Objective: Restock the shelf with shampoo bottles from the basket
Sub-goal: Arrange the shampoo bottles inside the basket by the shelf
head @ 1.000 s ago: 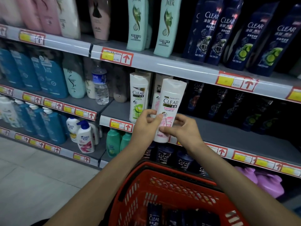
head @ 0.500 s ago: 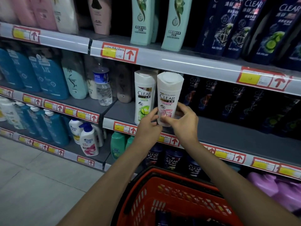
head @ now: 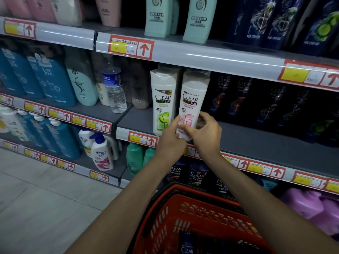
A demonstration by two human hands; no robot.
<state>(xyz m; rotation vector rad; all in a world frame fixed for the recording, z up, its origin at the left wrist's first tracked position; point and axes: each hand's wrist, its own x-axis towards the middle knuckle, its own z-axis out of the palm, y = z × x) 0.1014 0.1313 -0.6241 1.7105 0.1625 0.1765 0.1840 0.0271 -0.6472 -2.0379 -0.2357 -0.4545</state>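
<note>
The base of the pink-label white CLEAR shampoo bottle (head: 192, 105) is covered by both hands, so it is unclear whether it rests on the grey middle shelf (head: 256, 142) or is just above its front edge. It stands upright, just beside a green-label white CLEAR bottle (head: 163, 101) on its left. That makes two white bottles in the front row, and white shapes behind them are mostly hidden.

The left hand (head: 170, 138) grips the bottle's lower left side with its fingers curled against it. The right hand (head: 206, 132) wraps round the lower right side, with its thumb on the front label.

To the right, a row of dark CLEAR bottles (head: 238, 99) sits in deep shadow, too dim to count. Below, the red basket (head: 183, 213) is cut off by the bottom of the frame. One dark CLEAR bottle (head: 187, 244) can be read inside it, and the rest of its contents are too dark to make out.
</note>
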